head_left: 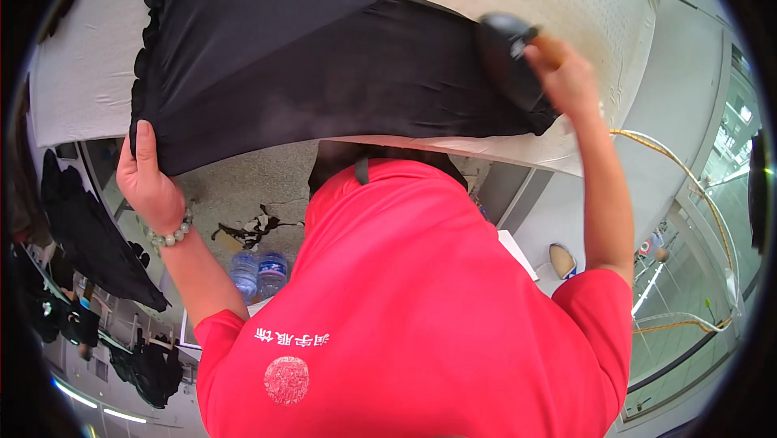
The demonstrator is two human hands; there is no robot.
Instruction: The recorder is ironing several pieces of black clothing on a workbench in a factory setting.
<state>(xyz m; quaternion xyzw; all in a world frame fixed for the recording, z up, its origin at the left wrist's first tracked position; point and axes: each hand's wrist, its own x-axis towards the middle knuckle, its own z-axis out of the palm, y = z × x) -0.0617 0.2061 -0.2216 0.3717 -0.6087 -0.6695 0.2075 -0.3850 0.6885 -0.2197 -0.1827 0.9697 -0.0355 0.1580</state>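
A black garment (324, 66), which looks like trousers, lies spread over the pale padded ironing table (85, 90), its gathered edge at the left. That edge's near corner is pinched by my left hand (151, 175), thumb on top and fingers underneath. My right hand (568, 78) is closed round the brown handle of a dark iron (506, 58). The iron sits at the right end of the garment, close to its hem, and is slightly blurred. Whether its sole touches the cloth I cannot tell.
White and yellowish hoses (712, 211) loop at the right. Two plastic water bottles (259, 272) stand below the table, near dark scraps (255, 228) on the floor. Black garments (93, 228) hang at the left. A shoe (562, 260) shows at lower right.
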